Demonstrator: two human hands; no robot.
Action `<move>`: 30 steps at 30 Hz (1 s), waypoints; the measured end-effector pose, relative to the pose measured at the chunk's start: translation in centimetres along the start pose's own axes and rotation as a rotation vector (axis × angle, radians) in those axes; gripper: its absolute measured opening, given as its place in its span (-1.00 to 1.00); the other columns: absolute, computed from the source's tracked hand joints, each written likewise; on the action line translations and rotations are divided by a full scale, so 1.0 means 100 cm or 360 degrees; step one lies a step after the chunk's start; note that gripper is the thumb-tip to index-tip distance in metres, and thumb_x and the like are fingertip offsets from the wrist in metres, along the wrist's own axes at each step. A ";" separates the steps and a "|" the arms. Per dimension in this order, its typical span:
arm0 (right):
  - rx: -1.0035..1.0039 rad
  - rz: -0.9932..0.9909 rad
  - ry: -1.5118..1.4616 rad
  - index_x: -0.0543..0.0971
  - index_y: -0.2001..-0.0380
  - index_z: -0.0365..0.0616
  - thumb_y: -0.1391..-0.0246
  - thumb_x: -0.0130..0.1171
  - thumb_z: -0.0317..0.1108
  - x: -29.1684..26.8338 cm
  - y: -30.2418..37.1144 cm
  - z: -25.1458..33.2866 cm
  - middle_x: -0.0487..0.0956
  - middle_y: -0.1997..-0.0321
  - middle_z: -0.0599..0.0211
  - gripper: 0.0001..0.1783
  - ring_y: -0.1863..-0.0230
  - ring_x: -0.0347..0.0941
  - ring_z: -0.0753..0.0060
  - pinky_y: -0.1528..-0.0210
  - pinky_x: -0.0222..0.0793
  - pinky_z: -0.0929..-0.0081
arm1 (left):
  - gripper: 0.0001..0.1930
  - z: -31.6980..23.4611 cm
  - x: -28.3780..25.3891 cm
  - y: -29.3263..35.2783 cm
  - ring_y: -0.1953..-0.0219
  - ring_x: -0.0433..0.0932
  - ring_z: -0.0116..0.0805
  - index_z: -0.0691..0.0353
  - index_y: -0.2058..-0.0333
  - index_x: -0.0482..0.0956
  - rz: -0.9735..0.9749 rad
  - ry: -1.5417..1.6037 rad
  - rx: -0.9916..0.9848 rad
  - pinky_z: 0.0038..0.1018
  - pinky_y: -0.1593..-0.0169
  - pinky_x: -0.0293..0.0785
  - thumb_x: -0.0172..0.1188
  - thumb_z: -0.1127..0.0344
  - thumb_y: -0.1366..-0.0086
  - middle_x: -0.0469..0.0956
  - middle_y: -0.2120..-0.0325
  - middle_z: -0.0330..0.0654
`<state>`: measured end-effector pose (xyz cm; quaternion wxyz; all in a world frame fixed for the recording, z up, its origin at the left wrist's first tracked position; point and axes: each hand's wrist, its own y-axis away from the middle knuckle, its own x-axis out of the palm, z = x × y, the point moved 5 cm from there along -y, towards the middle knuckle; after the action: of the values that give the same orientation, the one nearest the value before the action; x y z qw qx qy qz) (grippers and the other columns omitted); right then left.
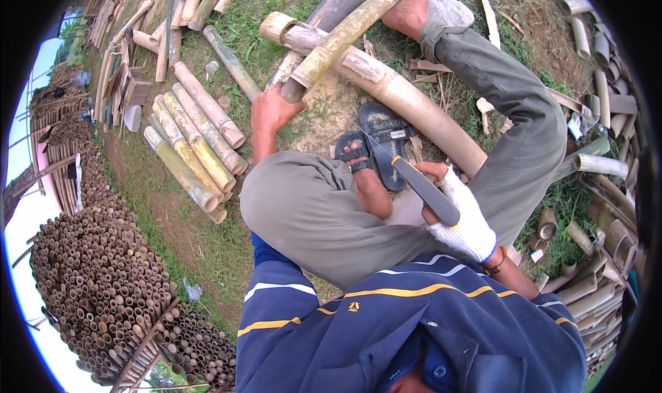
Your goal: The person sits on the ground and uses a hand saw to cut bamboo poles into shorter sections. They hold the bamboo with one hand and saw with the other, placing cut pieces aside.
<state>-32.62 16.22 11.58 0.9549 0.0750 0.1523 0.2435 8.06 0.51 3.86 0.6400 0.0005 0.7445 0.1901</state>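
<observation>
My bare left hand (274, 110) is closed at the near, dark end of a green-brown bamboo pole (352, 31). This pole slants across a thick pale bamboo trunk (414, 110) on the ground. My bare foot (412, 8) presses on the pole's far end. In a white knitted glove, my right hand (463, 214) grips the grey handle, edged in orange, of a handsaw (426, 192). Its thin blade, seen nearly edge-on, points up and left toward the sandals, apart from the pole. A darker bamboo piece (331, 14) lies beneath the pole.
Cut bamboo lengths (196, 141) lie side by side on the grass at left. A greenish bamboo piece (231, 62) ends by my left hand. Black sandals (386, 141) are near my feet. Bamboo is stacked at far left (103, 283) and right (607, 269).
</observation>
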 end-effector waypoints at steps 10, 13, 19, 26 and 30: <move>-0.0495 -0.0080 -0.0123 0.44 -0.29 -0.12 -0.15 0.38 -0.31 0.060 -0.127 0.002 0.59 -0.08 -0.12 -0.35 -0.04 0.61 -0.26 -0.08 0.54 0.05 | -0.23 -0.005 -0.006 -0.003 -0.03 0.76 0.20 0.23 -0.13 0.75 -0.0099 0.0024 0.0094 -0.04 -0.18 0.65 0.53 -0.11 0.03 0.78 0.06 0.22; -0.0168 -0.0028 -0.0042 0.45 -0.35 -0.07 -0.10 0.28 -0.52 0.018 -0.013 -0.014 0.62 -0.10 0.05 -0.31 -0.04 0.66 0.06 -0.13 0.56 0.26 | -0.22 -0.001 -0.005 0.002 -0.04 0.76 0.20 0.23 -0.14 0.73 -0.0007 0.0094 0.0051 -0.04 -0.19 0.65 0.52 -0.10 0.03 0.77 0.06 0.24; -0.0112 -0.0053 0.0083 0.49 -0.32 -0.10 -0.12 0.21 -0.54 0.010 -0.014 0.001 0.63 -0.16 0.07 -0.36 -0.08 0.67 0.11 -0.22 0.54 0.32 | -0.15 0.000 0.001 0.002 -0.03 0.77 0.17 0.15 -0.24 0.69 -0.0036 -0.0052 0.0000 -0.06 -0.16 0.66 0.53 -0.16 0.02 0.78 0.05 0.19; -0.0348 -0.0062 -0.0047 0.47 -0.22 -0.13 -0.17 0.35 -0.21 0.082 -0.193 0.019 0.60 0.09 -0.16 -0.42 0.07 0.63 -0.26 -0.01 0.56 0.01 | -0.27 -0.012 -0.014 0.001 -0.01 0.77 0.17 0.19 -0.12 0.76 -0.0084 -0.0006 0.0026 -0.08 -0.16 0.67 0.51 -0.08 0.03 0.79 0.10 0.19; -0.0673 -0.0230 -0.0012 0.46 -0.31 -0.10 -0.13 0.34 -0.38 0.049 -0.094 -0.012 0.62 0.06 -0.01 -0.35 0.08 0.64 -0.14 -0.09 0.56 0.13 | -0.28 -0.006 -0.018 -0.005 -0.03 0.76 0.19 0.23 -0.10 0.75 -0.0083 0.0061 0.0082 -0.07 -0.18 0.66 0.49 -0.06 0.03 0.78 0.07 0.23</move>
<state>-24.79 10.54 7.18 0.9649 -0.1372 0.0991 0.2007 7.94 -0.55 5.51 0.6301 -0.0061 0.7610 0.1541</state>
